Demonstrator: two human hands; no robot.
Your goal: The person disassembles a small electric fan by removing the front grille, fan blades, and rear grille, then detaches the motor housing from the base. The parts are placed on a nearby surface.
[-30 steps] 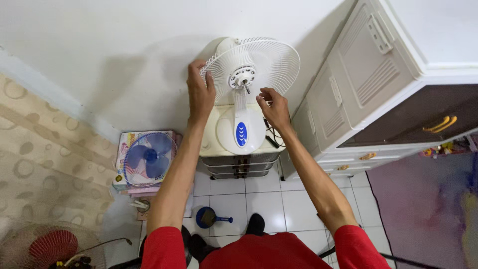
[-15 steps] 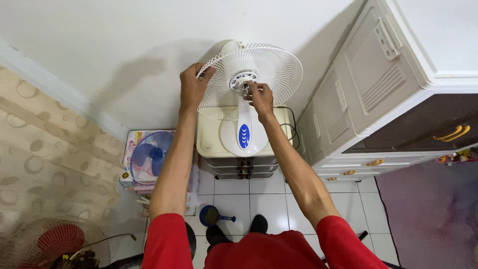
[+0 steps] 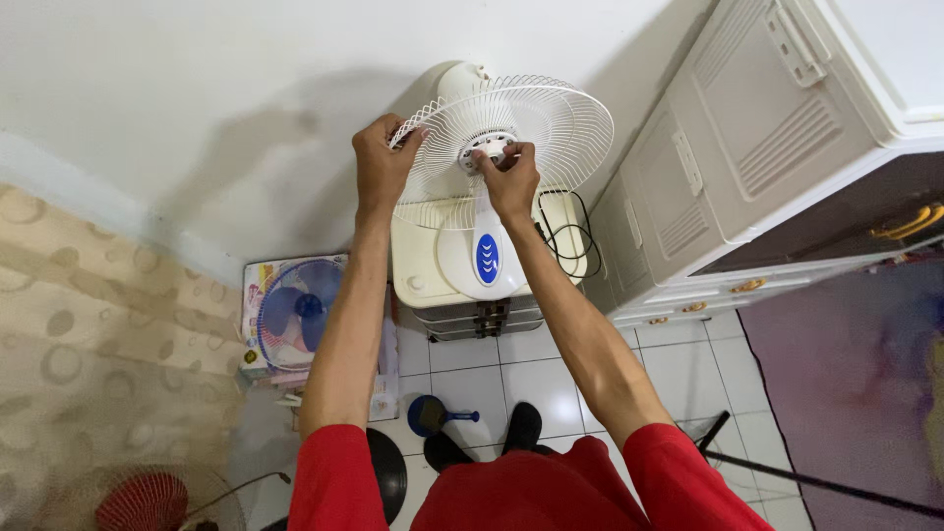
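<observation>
A white desk fan with only its rear wire guard on stands on a small cream drawer unit against the wall. My left hand grips the left rim of the guard. My right hand has its fingers closed around the round hub at the guard's centre. The fan's white base has a blue oval panel.
A tall white cabinet with a brown drawer stands right of the fan. A boxed fan leans at the left, with a blue round tool on the tiled floor and a red fan guard at bottom left. A black cable lies behind the base.
My right hand rose from beside the fan's neck to the hub and closed on it. My left hand shifted a little on the rim. The view tilted slightly.
</observation>
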